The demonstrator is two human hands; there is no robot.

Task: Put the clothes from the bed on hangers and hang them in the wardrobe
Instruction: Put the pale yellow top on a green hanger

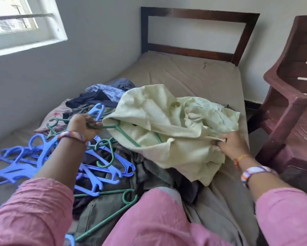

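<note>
Left hand [83, 126] gripped the green plastic hanger [121, 132], apparently feeding it inside the pale green cotton garment [168, 125]; right-hand fingers [220, 143] pinched its hem taut.

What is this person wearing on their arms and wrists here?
Both arms have loose, crinkled pink sleeves pushed up toward the elbows. The left hand has a multicoloured band at its wrist, white, orange and purple. The right hand has a similar band, plus a thin orange-yellow thread bracelet nearer the hand.

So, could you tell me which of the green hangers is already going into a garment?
The green hanger gripped by the left hand: its arm runs inside the pale green garment, which the right hand holds. The other green hangers lie loose on the bed.
</note>
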